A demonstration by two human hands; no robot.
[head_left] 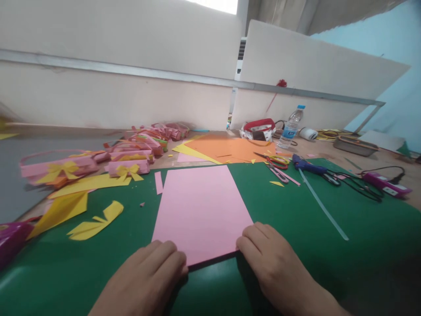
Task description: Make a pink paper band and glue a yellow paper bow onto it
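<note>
A pink paper sheet (202, 210), or a thin stack of sheets, lies flat on the green mat (279, 219). My left hand (153, 272) grips its near left corner, with fingers curled over the top and the thumb hidden beneath. At the near right corner, my right hand (269, 252) holds the sheet in the same way, fingers bent over the edge. The near edge between my hands looks slightly raised. A narrow pink strip (158, 182) lies just beside the sheet's far left side.
Yellow paper cutouts (98, 221) and pink pieces with yellow bows (128, 169) lie left. Orange paper (226, 148) is behind the sheet. Scissors (278, 171), a blue glue gun (309, 166), a glue stick (324, 206) and a bottle (291, 127) are on the right.
</note>
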